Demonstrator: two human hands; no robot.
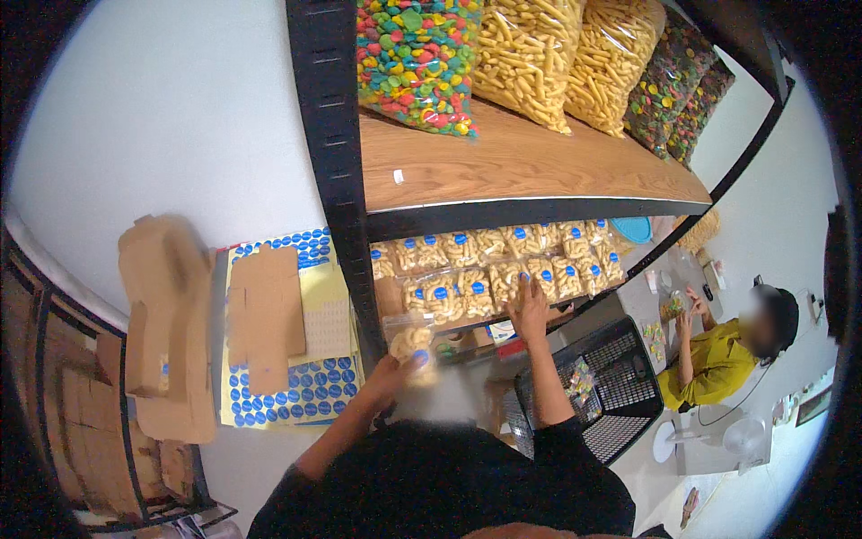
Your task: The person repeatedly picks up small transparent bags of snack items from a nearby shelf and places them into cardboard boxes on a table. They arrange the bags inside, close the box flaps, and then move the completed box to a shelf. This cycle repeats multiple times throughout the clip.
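Note:
My left hand (385,378) grips a clear plastic pouch of pale stick snacks (412,343) with a round blue sticker; motion blurs it slightly. The pouch is held in front of the left end of a low shelf (392,303). On that shelf, similar stickered pouches (461,249) lie in rows. My right hand (530,313) reaches to the front row, its fingertips on one pouch (505,279). Whether those fingers grip the pouch or only rest on it is hidden by the hand.
Large bags of colourful snacks (421,67) and stick snacks (525,60) stand on the upper shelf (512,158). A black crate (623,377) is at right, near a seated person (714,364) handling a pouch. Sticker sheets (323,387), cardboard (266,316) and an open carton (168,323) lie left.

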